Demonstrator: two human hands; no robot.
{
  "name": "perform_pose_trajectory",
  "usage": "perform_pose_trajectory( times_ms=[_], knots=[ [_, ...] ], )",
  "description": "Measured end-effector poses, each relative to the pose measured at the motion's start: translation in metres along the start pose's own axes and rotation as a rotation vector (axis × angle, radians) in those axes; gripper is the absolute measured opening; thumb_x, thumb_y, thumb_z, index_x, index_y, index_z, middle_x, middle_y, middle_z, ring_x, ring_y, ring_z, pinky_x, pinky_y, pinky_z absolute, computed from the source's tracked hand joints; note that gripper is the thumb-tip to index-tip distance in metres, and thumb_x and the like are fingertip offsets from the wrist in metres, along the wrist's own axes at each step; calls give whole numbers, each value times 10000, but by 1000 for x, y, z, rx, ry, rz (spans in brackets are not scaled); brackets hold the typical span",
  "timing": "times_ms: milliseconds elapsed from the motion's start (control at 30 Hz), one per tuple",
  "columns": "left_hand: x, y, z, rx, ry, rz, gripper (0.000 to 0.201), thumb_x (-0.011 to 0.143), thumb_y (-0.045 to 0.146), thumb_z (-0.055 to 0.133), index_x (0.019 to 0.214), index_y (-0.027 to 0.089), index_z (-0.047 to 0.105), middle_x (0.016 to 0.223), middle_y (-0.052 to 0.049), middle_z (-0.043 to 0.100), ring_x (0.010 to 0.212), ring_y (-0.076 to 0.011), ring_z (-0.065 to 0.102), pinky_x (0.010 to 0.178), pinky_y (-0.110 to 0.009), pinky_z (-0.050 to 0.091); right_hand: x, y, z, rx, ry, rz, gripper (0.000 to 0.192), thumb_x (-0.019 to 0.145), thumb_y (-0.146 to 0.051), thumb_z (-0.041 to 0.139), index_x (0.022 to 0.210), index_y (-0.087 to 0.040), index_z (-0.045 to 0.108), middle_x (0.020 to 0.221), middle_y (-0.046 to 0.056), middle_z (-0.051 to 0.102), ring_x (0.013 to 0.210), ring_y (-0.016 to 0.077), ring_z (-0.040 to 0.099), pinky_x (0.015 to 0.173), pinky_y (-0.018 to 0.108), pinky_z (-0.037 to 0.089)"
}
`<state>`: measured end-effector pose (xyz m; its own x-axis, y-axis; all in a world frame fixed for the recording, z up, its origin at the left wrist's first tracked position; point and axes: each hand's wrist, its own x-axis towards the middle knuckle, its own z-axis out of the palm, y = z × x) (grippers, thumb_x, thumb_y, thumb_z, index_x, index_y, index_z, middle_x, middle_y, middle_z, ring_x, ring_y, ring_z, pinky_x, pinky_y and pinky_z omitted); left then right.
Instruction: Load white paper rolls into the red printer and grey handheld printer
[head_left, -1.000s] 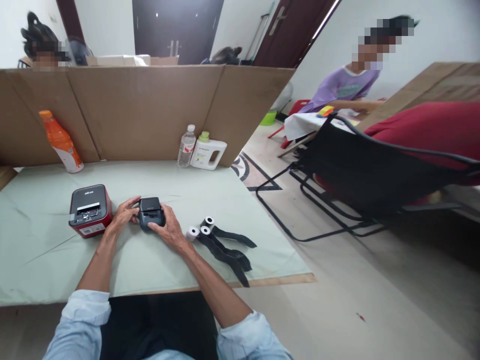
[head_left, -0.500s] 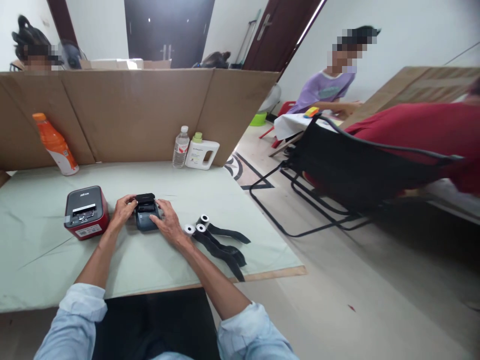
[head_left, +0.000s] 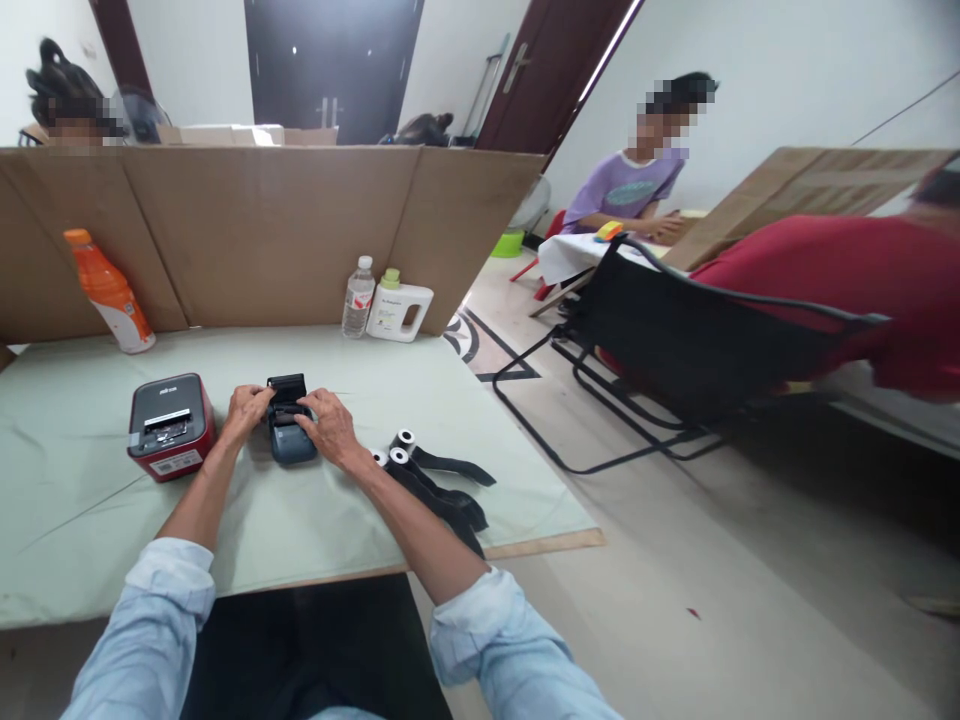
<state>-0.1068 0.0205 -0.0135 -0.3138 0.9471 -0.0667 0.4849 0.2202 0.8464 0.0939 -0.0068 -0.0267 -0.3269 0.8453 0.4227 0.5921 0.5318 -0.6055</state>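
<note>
Dark grey plastic, the small printer (head_left: 290,432), is seen on the pale green bench (head_left: 90,520), slightly left of centre and directly ahead of the person. Its lid (head_left: 286,388) is raised at the far end, tilted up and away from the person, so the open compartment faces up and toward them.

Left hand (head_left: 241,412): set against the printer's left flank, fingers curled round the near-left corner of the lid. Contact with the casing is visible; how tightly it is gripped cannot be told.

Right hand (head_left: 328,428): laid over the printer's right side, fingers bent and pointing left toward the open compartment, palm down. Nothing separate is seen held in it.

Key relation: the printer is bracketed between the 2 hands, its long axis running away from the person, near edge to hinge. Neither hand is clearly nearer; both are touching it.

3 paper rolls (head_left: 395,450) with black strips (head_left: 442,497) trailing toward the near-right are noted just right of the right wrist, close beside it and apart from the printer. They lie on the right hand's side; the left hand is well apart from them, with the printer between.

A red and black printer (head_left: 169,427) stands just left of the left hand, not touched.

Judgement: any reach for a roll would fall to the right hand, with the left steadying the casing.
</note>
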Motion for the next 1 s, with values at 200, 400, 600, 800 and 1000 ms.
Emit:
perform_pose_trajectory(
  times_ms=[200,400,600,800,1000],
  knots=[
    [-11,-1,-13,77,36,131,441,822,535,618,825,129,790,647,-40,680,740,-229,673,629,-275,465,16,-7,-6,-115,-64,-13,188,1010,-231,614,1095,-239,782,1105,98,729,1084,263,631,989,395,507],
    [-22,-3,-22,72,9,295,404,706,307,607,1025,161,807,980,-70,799,850,-217,684,782,-303,535,24,-8,-10,-28,-115,5,168,1000,-219,615,1042,-233,777,1084,66,771,1003,213,675,917,319,495],
    [-24,0,-16,55,-73,411,295,660,278,656,889,184,817,871,-51,784,837,-217,667,815,-327,534,27,-5,-11,95,-160,3,165,962,-229,640,1074,-213,761,1021,47,786,926,197,697,836,283,497],
    [-25,10,-15,19,-106,471,217,731,317,622,785,177,779,780,-38,754,791,-207,675,781,-308,513,33,-10,-17,42,-186,-32,168,922,-220,649,1028,-252,776,1010,35,792,923,218,689,827,297,481],
    [-28,28,-23,-61,-136,535,247,779,369,626,841,165,751,837,-39,747,812,-190,666,810,-300,523,46,-20,-31,263,-131,-45,195,942,-286,574,915,-208,750,791,2,704,746,168,591,726,260,430]
  ],
)
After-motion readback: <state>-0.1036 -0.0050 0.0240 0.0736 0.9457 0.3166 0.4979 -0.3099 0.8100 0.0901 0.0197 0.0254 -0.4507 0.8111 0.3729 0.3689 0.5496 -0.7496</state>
